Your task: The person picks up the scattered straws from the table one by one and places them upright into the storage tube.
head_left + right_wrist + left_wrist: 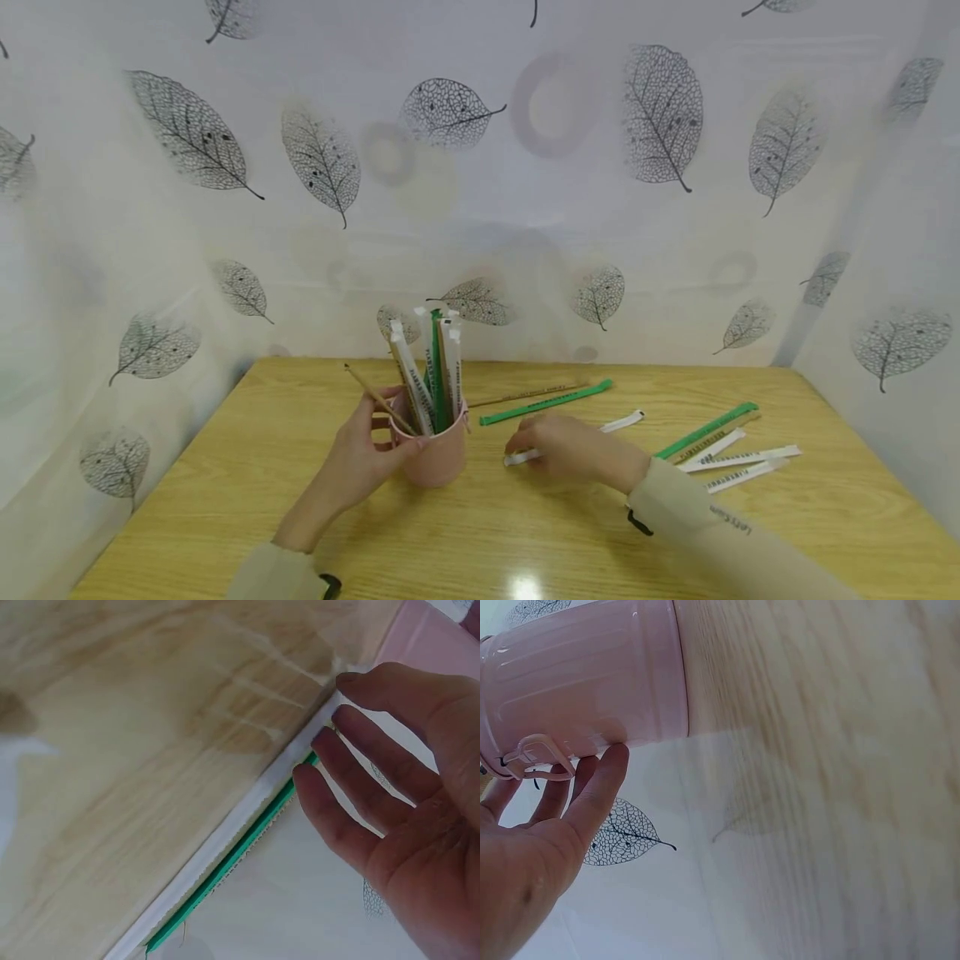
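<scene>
My left hand (pixel 360 458) holds a pink bucket (pixel 437 463) by its left side, thumb at the front rim, fingers round the far side. In the left wrist view its fingertips touch the wall beside a small handle (pixel 544 757). White, green and brown paper-wrapped straws (pixel 454 375) stand in the bucket; a brown one (pixel 367 387) leans out to the left. On the table to the right, my right hand (pixel 570 450) pinches the near end of a white wrapped straw (pixel 225 832) between thumb and fingers. Its far end (pixel 624 422) shows beyond the hand.
Behind the right hand lie a green straw (pixel 547 403) and a thin brown one (pixel 525 393). Further right is a loose group of green, brown and white straws (pixel 742 458). A leaf-patterned cloth (pixel 525 208) hangs along the back and sides of the wooden table (pixel 225 467).
</scene>
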Demonstrator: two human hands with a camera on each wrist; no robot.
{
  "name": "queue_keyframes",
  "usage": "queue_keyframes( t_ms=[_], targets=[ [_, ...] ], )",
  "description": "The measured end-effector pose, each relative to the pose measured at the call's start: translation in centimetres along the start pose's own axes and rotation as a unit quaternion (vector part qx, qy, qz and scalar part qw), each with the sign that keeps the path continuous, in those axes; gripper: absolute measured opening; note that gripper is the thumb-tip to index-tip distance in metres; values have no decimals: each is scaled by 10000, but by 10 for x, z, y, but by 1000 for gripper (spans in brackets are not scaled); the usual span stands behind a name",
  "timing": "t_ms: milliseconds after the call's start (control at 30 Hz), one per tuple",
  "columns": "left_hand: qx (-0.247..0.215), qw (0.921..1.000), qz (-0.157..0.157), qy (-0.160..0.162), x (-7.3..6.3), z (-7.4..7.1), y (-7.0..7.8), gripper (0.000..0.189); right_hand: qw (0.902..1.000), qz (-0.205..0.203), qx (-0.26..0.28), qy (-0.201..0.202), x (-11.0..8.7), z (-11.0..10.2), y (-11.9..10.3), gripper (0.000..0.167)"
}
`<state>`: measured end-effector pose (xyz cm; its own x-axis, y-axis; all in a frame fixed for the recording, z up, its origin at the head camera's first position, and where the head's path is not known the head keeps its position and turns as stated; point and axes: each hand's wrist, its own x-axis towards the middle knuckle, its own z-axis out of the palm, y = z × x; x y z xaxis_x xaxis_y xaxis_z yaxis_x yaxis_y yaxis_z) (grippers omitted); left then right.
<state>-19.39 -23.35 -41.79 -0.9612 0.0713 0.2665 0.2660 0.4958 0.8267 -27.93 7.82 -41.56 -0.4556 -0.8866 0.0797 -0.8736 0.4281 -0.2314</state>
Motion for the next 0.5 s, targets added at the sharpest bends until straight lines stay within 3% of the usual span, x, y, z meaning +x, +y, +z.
queue_keyframes(
  t_ms=[233,500],
  targets=[
    [19,10000,16,-7,0,0,1,70,9987,-28,-503,98,-1,3,-7,33],
    [49,10000,10,8,0,0,0,69,9934,-469,-1004,288,-1,5,-8,36]
  ],
)
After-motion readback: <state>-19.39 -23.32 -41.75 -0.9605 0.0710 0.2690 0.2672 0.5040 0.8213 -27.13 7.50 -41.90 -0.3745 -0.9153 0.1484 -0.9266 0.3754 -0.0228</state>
